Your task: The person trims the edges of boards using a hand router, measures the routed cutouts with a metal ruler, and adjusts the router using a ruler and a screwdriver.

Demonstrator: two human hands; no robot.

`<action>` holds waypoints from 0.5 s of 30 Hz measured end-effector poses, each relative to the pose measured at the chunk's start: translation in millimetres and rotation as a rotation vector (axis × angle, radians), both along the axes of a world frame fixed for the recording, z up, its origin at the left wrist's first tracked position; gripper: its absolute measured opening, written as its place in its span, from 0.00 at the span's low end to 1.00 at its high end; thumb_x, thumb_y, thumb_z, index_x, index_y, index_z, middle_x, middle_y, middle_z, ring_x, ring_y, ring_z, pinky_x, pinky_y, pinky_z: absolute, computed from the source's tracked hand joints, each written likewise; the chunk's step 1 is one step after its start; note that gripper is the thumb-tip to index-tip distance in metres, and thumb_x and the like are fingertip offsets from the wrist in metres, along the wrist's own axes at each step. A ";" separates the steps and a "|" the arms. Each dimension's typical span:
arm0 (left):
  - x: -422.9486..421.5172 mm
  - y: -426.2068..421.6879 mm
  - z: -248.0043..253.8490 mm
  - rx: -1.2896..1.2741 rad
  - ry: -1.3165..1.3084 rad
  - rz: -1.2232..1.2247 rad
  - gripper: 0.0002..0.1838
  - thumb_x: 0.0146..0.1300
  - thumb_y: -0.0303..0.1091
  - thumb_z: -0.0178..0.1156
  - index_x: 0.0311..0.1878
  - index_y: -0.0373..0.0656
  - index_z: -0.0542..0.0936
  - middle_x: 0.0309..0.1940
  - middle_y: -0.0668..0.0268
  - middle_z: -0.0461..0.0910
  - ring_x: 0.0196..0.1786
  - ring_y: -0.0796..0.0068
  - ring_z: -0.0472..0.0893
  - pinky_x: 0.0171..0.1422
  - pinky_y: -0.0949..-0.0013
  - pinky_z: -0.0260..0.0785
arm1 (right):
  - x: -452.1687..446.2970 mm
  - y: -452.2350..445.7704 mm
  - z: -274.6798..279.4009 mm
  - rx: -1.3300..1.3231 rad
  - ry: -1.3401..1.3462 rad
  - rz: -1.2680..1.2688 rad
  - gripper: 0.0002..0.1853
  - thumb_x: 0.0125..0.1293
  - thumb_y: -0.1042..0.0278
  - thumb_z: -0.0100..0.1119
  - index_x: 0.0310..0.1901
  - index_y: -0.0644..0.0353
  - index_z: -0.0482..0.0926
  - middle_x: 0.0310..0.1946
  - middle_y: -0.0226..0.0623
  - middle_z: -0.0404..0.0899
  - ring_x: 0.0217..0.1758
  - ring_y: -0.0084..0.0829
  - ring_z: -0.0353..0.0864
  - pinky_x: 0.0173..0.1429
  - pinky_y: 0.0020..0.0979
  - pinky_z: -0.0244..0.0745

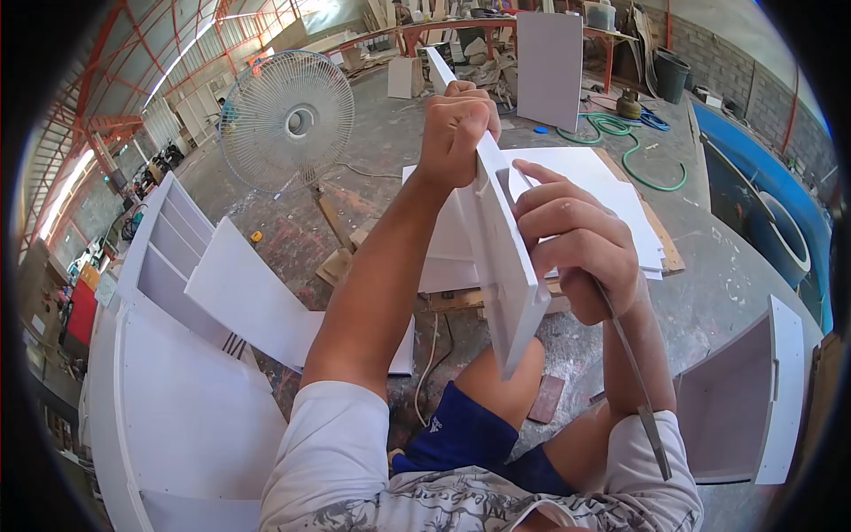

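Observation:
A long white board (503, 257) with a recessed edge is held up in front of me, tilted away, its near end above my knee. My left hand (458, 133) is closed around its upper part. My right hand (581, 235) is against the board's right side, fingers curled. A long, thin, flat metal tool (640, 403) sticks out below this hand and runs back along my forearm; its other end is hidden, so its exact kind is unclear. White panels (612, 199) lie stacked on a low wooden support behind the board.
A fan (288, 120) stands ahead on the left. White cabinet parts (191, 390) lie to my left, and a white drawer-like box (731, 408) is at right. A white panel (548, 71) stands upright further back. Green hose (634, 146) lies near a blue tank (753, 160).

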State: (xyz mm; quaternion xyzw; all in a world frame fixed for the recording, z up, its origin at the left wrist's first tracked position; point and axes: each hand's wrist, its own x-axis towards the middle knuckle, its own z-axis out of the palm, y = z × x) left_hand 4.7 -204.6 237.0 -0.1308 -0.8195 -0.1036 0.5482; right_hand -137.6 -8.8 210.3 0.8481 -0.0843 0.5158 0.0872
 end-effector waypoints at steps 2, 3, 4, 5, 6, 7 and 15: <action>-2.4 6.6 -1.2 -0.016 0.003 -0.003 0.30 0.79 0.45 0.43 0.17 0.44 0.73 0.15 0.70 0.73 0.24 0.72 0.68 0.51 0.62 0.59 | 1.3 3.8 -0.1 -0.007 0.000 0.015 0.13 0.56 0.57 0.63 0.37 0.57 0.80 0.37 0.37 0.81 0.45 0.43 0.85 0.72 0.60 0.71; -2.9 9.8 -1.5 -0.021 0.005 -0.006 0.30 0.78 0.45 0.43 0.17 0.45 0.73 0.15 0.70 0.73 0.24 0.72 0.68 0.50 0.62 0.59 | 1.9 6.3 -0.4 -0.008 -0.002 0.017 0.12 0.55 0.57 0.63 0.35 0.57 0.80 0.36 0.36 0.81 0.44 0.43 0.85 0.72 0.61 0.71; -1.6 11.5 -1.4 -0.026 0.009 -0.007 0.30 0.78 0.45 0.43 0.17 0.45 0.73 0.15 0.70 0.73 0.23 0.72 0.68 0.50 0.62 0.58 | 2.8 8.0 0.0 -0.013 0.001 0.019 0.12 0.55 0.58 0.64 0.34 0.57 0.80 0.35 0.35 0.80 0.43 0.42 0.85 0.71 0.61 0.72; -1.3 14.1 -1.7 -0.036 0.009 -0.001 0.30 0.78 0.46 0.43 0.17 0.45 0.73 0.15 0.70 0.73 0.23 0.72 0.68 0.50 0.62 0.58 | 3.7 9.7 0.4 -0.018 0.005 0.022 0.11 0.55 0.59 0.64 0.33 0.57 0.80 0.33 0.35 0.80 0.42 0.42 0.85 0.71 0.61 0.72; -0.8 16.4 -1.8 -0.047 0.009 0.006 0.30 0.77 0.46 0.44 0.16 0.45 0.73 0.15 0.70 0.73 0.23 0.72 0.68 0.49 0.62 0.58 | 3.9 11.9 1.1 -0.028 0.012 0.024 0.10 0.55 0.59 0.64 0.32 0.57 0.79 0.32 0.34 0.80 0.42 0.41 0.85 0.71 0.62 0.72; 0.1 19.1 -2.6 -0.057 0.009 0.013 0.30 0.77 0.46 0.44 0.16 0.45 0.72 0.15 0.70 0.73 0.23 0.71 0.68 0.49 0.62 0.57 | 3.9 14.6 2.2 -0.030 0.016 0.034 0.09 0.58 0.60 0.64 0.30 0.56 0.79 0.31 0.34 0.80 0.40 0.41 0.85 0.70 0.63 0.72; 13.6 47.6 -12.3 -0.131 -0.002 0.028 0.30 0.76 0.49 0.43 0.16 0.47 0.70 0.15 0.71 0.70 0.22 0.70 0.68 0.49 0.60 0.56 | -39.5 31.6 18.0 -0.013 -0.108 0.181 0.17 0.81 0.64 0.50 0.31 0.58 0.81 0.32 0.38 0.85 0.41 0.42 0.84 0.68 0.67 0.72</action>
